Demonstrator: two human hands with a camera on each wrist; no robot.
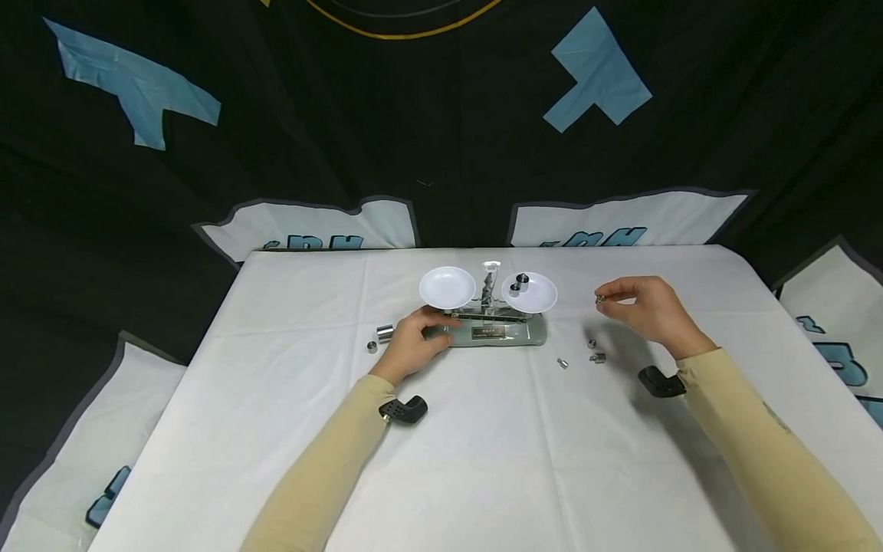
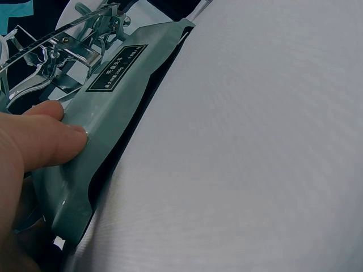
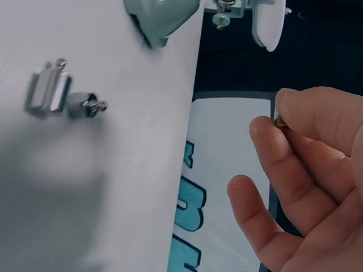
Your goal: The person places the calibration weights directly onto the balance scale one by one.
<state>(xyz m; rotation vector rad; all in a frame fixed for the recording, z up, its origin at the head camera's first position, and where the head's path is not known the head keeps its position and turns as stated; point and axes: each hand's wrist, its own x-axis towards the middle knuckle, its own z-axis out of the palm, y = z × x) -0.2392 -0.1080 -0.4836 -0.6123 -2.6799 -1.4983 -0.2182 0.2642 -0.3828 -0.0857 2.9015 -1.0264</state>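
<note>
A grey-green balance scale point(image 1: 507, 336) stands toward the far side of the table. My left hand point(image 1: 408, 346) holds the left end of its base; in the left wrist view the thumb point(image 2: 59, 144) lies on the base's front face. The scale's left pan point(image 1: 447, 288) is bare, while two metal weights point(image 1: 522, 282) stand on the right pan point(image 1: 543, 297). Raised to the right of the scale, my right hand point(image 1: 645, 313) pinches a small metal weight point(image 3: 277, 118) between thumb and fingertips, mostly hidden by them.
Several small weights lie on the white tablecloth point(image 1: 483, 460) below the right hand, including one weight point(image 1: 599, 357) beside another point(image 1: 562, 363). Left of the scale are a larger cylindrical weight point(image 1: 384, 333) and a smaller one point(image 1: 372, 346). Dark curtain point(image 1: 441, 138) hangs behind the table.
</note>
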